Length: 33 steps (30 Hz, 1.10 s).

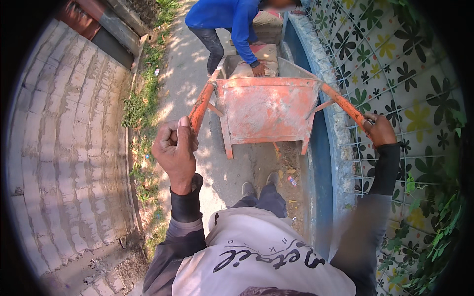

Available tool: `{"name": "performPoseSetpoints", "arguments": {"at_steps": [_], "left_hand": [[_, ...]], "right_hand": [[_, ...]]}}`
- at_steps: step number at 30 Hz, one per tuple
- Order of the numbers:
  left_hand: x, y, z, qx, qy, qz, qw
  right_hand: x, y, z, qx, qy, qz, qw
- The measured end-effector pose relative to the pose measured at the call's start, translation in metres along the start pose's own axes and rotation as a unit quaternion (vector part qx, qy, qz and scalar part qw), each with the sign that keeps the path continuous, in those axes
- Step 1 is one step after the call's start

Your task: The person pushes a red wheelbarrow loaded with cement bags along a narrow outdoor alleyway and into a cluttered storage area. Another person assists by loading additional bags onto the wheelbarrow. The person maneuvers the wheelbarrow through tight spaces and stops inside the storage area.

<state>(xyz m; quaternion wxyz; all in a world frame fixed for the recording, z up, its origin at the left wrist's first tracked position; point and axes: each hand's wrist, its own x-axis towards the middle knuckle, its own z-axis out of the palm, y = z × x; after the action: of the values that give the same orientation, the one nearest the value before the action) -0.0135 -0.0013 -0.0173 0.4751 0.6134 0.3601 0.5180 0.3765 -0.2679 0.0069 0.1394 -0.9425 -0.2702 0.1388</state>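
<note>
An orange metal wheelbarrow (269, 111), scuffed and dusty, stands in front of me with its two handles pointing my way. My left hand (175, 155) is closed at the end of the left handle (200, 108), thumb up, the curled fingers partly hiding the grip. On the right handle (343, 102), my right hand (381, 132) is wrapped round the end. Inside the tray lies a dusty tan sack (269, 54), partly hidden by the tray's near wall. A co-worker in a blue top (222, 15) bends over it from the far left, one hand (258, 70) on the sack.
A grey block wall (74, 148) runs along the left, with a strip of grass (140, 111) at its foot. Close on the right are a blue low wall (321, 172) and a wire grid before a flower-patterned sheet (414, 64). Paved path (185, 54) lies between.
</note>
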Motion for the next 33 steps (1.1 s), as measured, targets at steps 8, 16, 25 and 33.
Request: {"name": "performPoseSetpoints", "arguments": {"at_steps": [8, 16, 25, 33], "left_hand": [[-0.001, -0.001, -0.001, 0.011, 0.0, 0.001, 1.0], [-0.001, 0.005, 0.002, 0.004, -0.005, 0.003, 1.0], [-0.005, 0.001, -0.007, 0.005, 0.002, 0.005, 1.0], [0.012, 0.003, 0.006, -0.018, -0.018, -0.008, 1.0]], "right_hand": [[-0.007, -0.018, -0.004, 0.003, -0.027, 0.036, 0.999], [0.003, 0.006, 0.004, -0.003, 0.0, -0.021, 1.0], [-0.008, -0.014, 0.003, 0.026, -0.025, 0.022, 0.999], [0.002, 0.005, 0.008, -0.011, 0.001, -0.018, 1.0]]}}
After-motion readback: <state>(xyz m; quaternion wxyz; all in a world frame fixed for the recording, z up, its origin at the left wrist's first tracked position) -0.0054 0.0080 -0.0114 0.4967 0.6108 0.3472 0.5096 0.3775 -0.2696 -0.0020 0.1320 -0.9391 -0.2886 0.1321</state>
